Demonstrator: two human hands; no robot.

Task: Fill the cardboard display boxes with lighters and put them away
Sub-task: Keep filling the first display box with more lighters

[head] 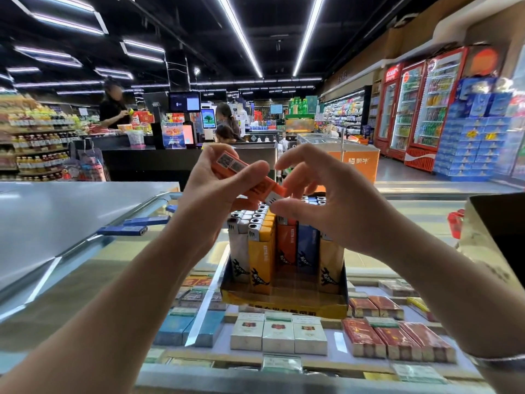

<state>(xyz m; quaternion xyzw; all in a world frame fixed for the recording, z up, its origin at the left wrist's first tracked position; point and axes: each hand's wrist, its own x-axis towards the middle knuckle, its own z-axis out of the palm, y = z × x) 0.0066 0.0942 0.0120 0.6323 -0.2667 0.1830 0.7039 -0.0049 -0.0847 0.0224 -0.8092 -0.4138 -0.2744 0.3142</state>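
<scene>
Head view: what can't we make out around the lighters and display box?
- Orange lighters: count unclear; left hand covers most of the bundle.
- Right hand: whether its fingertips touch the bundle is unclear.
- Display box: back rows hidden behind both hands; front print cut off.
- Blue lighters on the glass counter: labels too small.
- Store shelves: motion-blurred.

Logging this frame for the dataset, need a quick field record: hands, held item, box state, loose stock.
left hand: grips orange lighters, raised above the box
right hand: fingers curled at the lighters' metal end, grip unclear
display box: on glass counter, holds upright white, yellow, orange and blue lighters
loose stock: blue lighters lying on the counter, left of the box
under glass: cigarette packs
</scene>
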